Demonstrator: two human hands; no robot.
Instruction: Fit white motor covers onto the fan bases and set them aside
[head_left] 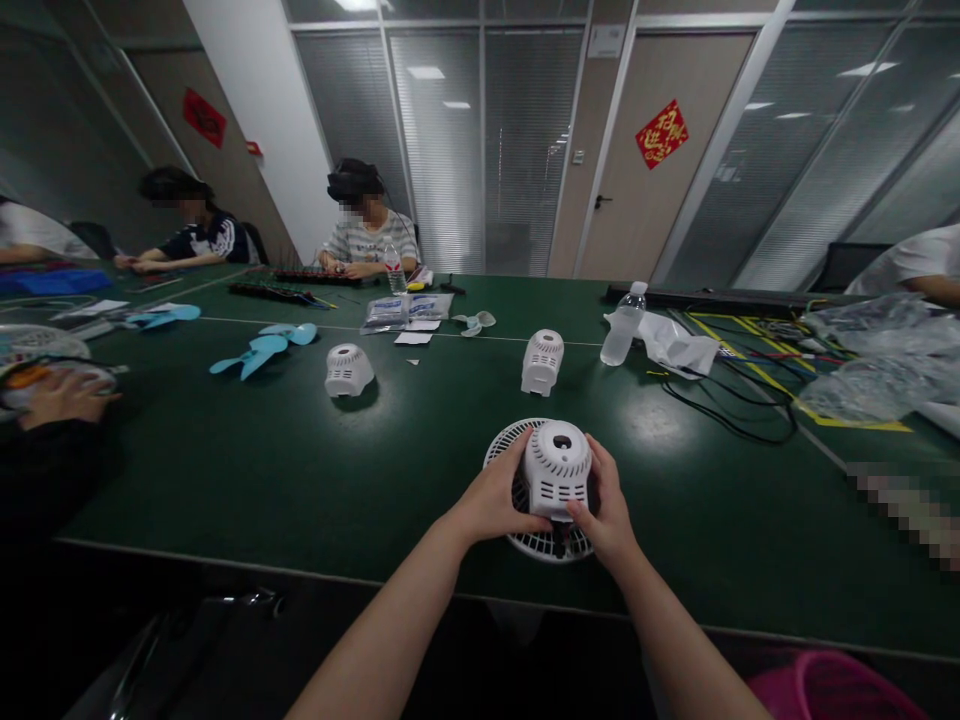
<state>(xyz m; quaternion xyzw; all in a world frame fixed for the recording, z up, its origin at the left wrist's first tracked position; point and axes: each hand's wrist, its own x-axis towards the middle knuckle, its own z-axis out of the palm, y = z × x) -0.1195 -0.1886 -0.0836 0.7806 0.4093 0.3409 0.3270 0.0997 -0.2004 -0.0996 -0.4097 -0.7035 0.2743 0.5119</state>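
Fingers of the left hand [491, 497] and the right hand [611, 505] grasp opposite sides of a white cover [556, 465], positioned over a round white grille [507, 438] near the bench [420, 480] edge. Fitting appears unfinished; whether the cover is seated cannot be told. Left to right: blue fan blades [259, 355], smooth and petal-shaped, lie loose; a second cover [348, 374] and a third cover [541, 362] stand apart, unattached. All covers appear hard plastic, domed and slotted; the grille is an open, ribbed disc.
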